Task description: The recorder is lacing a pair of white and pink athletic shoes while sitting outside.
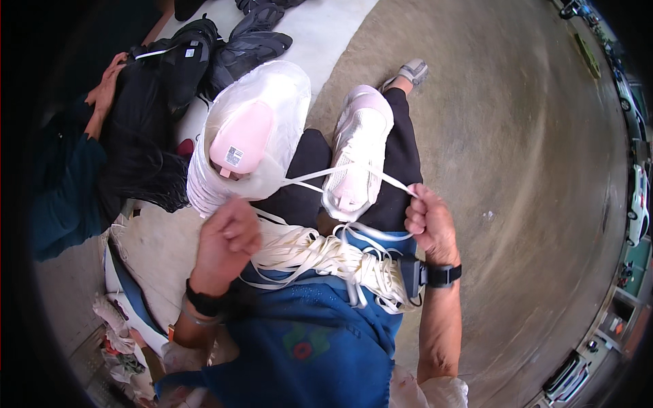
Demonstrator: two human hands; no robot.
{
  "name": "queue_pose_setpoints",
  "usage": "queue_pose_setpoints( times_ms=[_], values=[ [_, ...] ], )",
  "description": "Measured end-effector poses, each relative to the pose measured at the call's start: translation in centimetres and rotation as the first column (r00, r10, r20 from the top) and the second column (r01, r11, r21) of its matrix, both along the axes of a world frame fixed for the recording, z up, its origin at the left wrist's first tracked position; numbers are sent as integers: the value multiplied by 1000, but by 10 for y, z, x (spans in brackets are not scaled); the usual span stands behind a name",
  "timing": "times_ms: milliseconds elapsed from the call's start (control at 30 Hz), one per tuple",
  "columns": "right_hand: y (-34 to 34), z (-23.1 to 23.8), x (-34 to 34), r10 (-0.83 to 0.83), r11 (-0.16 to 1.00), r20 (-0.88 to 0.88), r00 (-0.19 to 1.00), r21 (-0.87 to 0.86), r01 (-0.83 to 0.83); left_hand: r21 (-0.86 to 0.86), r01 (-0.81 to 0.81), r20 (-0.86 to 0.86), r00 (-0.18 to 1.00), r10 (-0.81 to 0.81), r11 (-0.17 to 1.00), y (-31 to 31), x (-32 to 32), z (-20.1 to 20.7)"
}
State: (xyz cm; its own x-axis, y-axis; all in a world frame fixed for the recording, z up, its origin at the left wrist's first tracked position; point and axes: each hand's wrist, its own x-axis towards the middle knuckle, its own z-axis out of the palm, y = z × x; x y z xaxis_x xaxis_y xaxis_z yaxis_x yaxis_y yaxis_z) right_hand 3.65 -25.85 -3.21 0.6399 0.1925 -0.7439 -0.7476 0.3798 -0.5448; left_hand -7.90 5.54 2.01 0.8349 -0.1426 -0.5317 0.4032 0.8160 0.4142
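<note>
A white and pale pink sneaker (357, 146) rests across my dark-trousered legs, toe pointing away. From its upper a white shoelace (391, 179) runs right into my right hand (432, 221), whose fingers are pinched on it. My left hand (228, 234) is closed, just below a larger white and pink shoe-like piece (289, 95) with a small label on its pink panel. Whether the left fingers hold anything is hidden; a lace strand runs from the sneaker toward that side. A bundle of flat white laces (313, 248) lies across my lap on a blue apron (292, 326).
Black shoes (258, 44) lie on a white surface (326, 34) at the far left. Another person's hand (105, 85) is beside them, with black laces (143, 156) hanging below. Concrete floor (510, 204) spreads right, with parked vehicles (638, 197) along the far edge.
</note>
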Motion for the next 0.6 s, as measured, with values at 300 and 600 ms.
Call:
queue_pose_setpoints(
  times_ms=[300,600],
  values=[
    [-27,-40,26,-62,966,77,995,-245,79,149,-556,358,801,480,818,117,-73,26],
    [-39,-71,28,326,624,276,904,-781,13,351,-885,398,437,806,307,191,-136,72]
  ],
)
